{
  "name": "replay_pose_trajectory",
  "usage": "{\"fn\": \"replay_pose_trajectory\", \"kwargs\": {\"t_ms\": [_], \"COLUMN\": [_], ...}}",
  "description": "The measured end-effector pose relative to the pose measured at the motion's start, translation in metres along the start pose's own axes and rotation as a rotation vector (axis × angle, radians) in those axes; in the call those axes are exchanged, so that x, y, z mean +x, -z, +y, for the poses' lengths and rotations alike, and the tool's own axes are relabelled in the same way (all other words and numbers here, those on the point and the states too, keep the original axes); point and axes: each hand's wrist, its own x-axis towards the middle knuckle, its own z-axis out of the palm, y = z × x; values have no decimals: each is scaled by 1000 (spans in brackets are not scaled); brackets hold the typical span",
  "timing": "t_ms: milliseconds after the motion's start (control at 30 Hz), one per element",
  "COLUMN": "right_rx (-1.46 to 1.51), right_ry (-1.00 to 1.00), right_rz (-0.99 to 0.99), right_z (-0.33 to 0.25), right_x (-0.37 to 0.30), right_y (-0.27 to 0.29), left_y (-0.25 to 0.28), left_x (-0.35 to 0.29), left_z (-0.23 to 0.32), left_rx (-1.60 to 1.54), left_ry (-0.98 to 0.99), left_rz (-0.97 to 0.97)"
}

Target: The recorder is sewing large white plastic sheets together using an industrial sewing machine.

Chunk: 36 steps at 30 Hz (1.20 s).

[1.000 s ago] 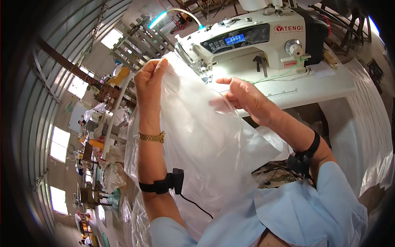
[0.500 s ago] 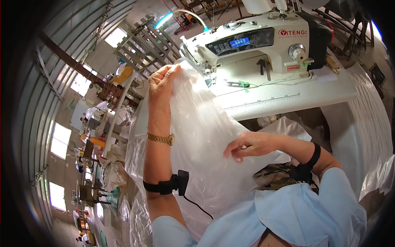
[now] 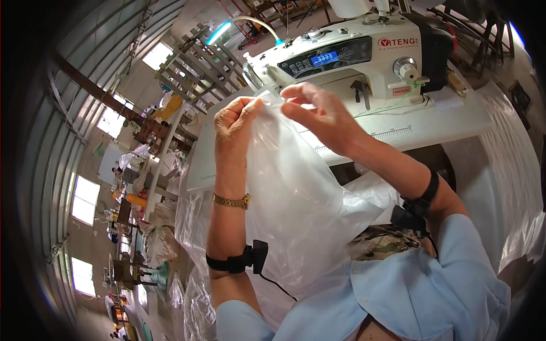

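A translucent white plastic sheet (image 3: 290, 193) hangs from my raised left hand (image 3: 234, 122) and spreads down over my lap. My left thumb and fingers pinch its top edge, just in front of the sewing machine's head. Close to that same edge is my right hand (image 3: 324, 116), fingers curved, with a gap between thumb and forefinger. Nothing shows in its grasp. The white sewing machine (image 3: 335, 54) stands beyond both hands, and my right hand hides its needle area.
The pale machine table (image 3: 455, 116) carries a printed ruler along its front edge. Green thread (image 3: 392, 107) trails by the handwheel. A lit lamp (image 3: 219, 33) arches over at the upper left. More plastic sheeting (image 3: 500, 170) hangs at the right. Metal racks (image 3: 196, 71) stand behind.
My right hand has risen from the middle of the plastic sheet to its top edge beside my left hand. The left hand keeps its pinch and has shifted slightly right and down.
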Motion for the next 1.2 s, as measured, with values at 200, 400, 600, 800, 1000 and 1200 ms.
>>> {"fn": "replay_pose_trajectory", "kwargs": {"t_ms": [200, 400, 600, 800, 1000, 1200], "right_rx": [128, -249, -386, -474, -712, -942], "right_ry": [-115, 59, 288, 356, 468, 421], "right_rz": [-113, 25, 19, -5, -73, -155], "right_z": [17, 13, 38, 48, 57, 74], "right_x": [0, -21, -28, -28, -24, -22], "right_y": [-22, -32, -33, -36, -42, -42], "left_y": [0, 1, 3, 3, 11, 19], "left_x": [-8, -14, -9, -5, 1, 10], "left_z": [-11, -33, -61, -72, -95, -107], "left_rx": [41, 66, -140, -222, -161, -161], "left_ry": [-45, 50, 98, 84, 87, 214], "left_rz": [-13, 18, -46, -14, 7, -75]}}
